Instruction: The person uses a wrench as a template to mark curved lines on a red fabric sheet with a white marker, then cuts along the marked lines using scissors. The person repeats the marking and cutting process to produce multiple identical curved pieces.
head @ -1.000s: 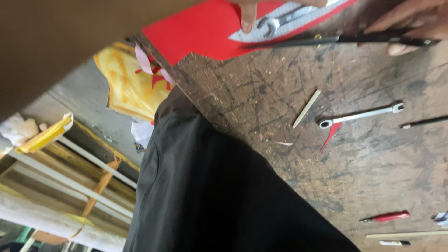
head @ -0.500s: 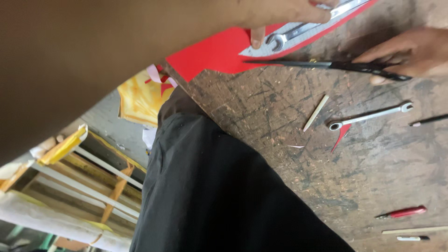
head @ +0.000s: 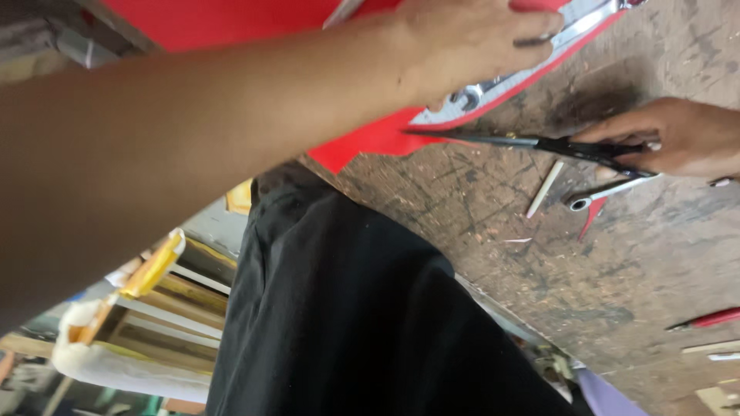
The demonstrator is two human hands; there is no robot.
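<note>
Left side of the frame is mostly forearm and black trousers [head: 347,323]. Up top, the left hand [head: 470,42] lies flat on the red sheet [head: 370,139], fingers spread and pressing down, looks like it's pinning the sheet to the bench [head: 539,262] so it won't slide. Right of centre, the scissors [head: 532,142] have their tips at the sheet's edge. At the right edge, the right hand [head: 678,139] has its fingers closed on the handles. Just below sit a small stick [head: 544,189] and a wrench [head: 609,192]; a red tool [head: 705,320] lies lower right.
</note>
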